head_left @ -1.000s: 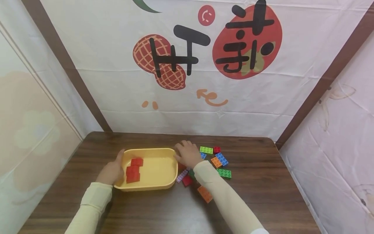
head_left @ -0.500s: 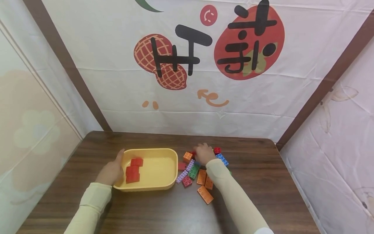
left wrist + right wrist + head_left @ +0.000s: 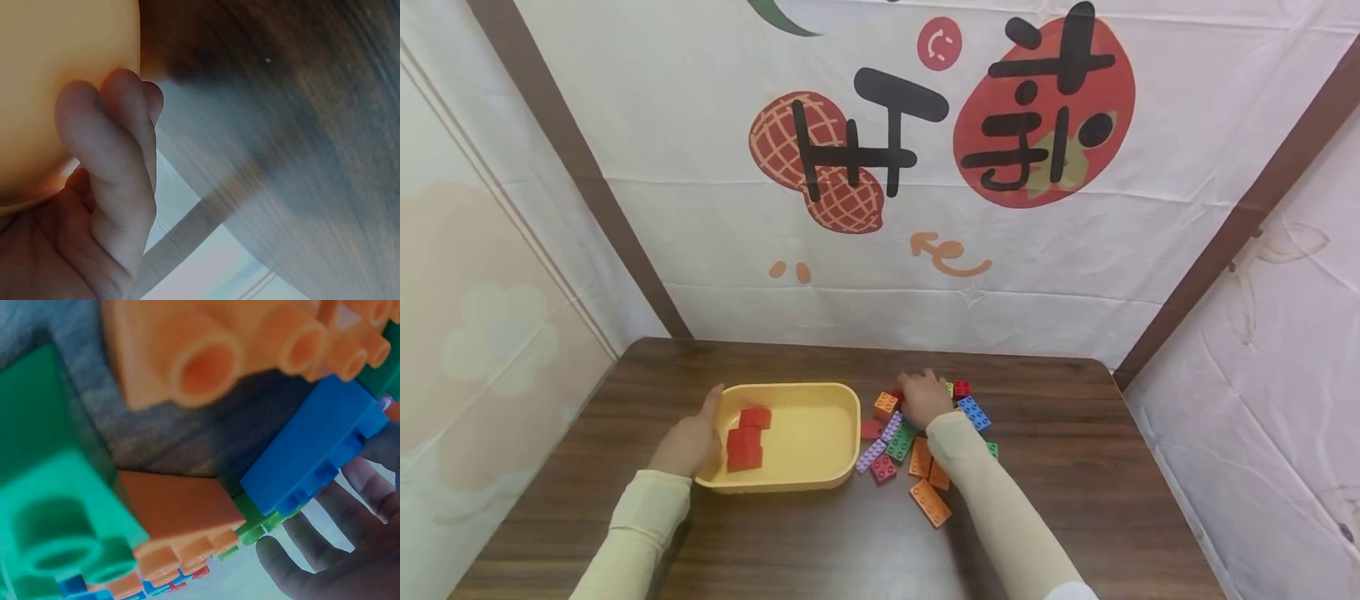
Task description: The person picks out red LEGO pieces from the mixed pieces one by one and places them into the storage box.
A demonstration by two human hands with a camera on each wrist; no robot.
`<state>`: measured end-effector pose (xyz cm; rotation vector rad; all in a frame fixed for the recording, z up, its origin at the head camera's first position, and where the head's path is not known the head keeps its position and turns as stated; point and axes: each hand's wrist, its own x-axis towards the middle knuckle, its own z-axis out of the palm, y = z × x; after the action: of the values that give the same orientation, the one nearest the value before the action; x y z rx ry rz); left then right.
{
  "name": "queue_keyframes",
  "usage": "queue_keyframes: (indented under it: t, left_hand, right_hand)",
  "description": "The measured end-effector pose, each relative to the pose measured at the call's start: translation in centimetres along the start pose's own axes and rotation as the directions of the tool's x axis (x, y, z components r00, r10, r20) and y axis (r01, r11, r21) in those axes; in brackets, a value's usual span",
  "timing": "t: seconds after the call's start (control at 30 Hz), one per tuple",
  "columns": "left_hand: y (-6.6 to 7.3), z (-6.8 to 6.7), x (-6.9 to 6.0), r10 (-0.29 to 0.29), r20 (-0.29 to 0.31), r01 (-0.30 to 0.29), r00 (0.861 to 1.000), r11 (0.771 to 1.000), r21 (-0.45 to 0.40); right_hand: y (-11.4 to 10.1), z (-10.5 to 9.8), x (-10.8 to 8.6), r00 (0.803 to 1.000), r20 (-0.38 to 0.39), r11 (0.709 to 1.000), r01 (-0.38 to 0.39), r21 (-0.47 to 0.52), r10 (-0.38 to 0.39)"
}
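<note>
So in the head view, the left hand (image 3: pixel 688 437) has hold of the left side of a yellow tray (image 3: pixel 812 437), which sits flat on a dark wooden table (image 3: pixel 820 550). A few red blocks (image 3: pixel 745 447) are bunched up at the tray's left end. The right hand (image 3: pixel 925 402) is down over the loose pile to the right of the tray. Around it there's a small orange block (image 3: pixel 885 405) just beside the fingers, two purple blocks (image 3: pixel 871 456) near the tray, a dark green block (image 3: pixel 901 443) next to them, and a long orange block (image 3: pixel 930 503) closest to the camera. Behind the table hangs a white cloth (image 3: pixel 715 225) with a peanut print.

Left wrist view: the fingers (image 3: pixel 94 125) are curled up against the outside of the tray wall, close together, so it's a proper grip on that end. Can't really make out the thumb.

Right wrist view: fingers are loose and spread, with the tips right by a blue block (image 3: pixel 312 447). Honestly can't tell whether they're touching it. An orange block lies near the blue one, and a bright green block (image 3: pixel 56 462) fills the left side.
</note>
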<state>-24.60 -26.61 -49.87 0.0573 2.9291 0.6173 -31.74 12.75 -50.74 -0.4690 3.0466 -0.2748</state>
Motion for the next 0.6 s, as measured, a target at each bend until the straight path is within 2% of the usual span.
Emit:
queue_keyframes:
  t: [0.33,0.6]
  left_hand:
    - [-0.23,0.31,0.12,-0.012,0.013,0.012,1.0,1.0,0.001]
    - [-0.19,0.33,0.08,0.002,-0.012,-0.002,1.0,1.0,0.0]
  right_hand:
    - [0.29,0.72,-0.21,0.998,-0.058,1.0,0.016,0.012,-0.016]
    - [0.49,0.27,-0.1,0.985,-0.161,0.999,0.053,0.0,-0.052]
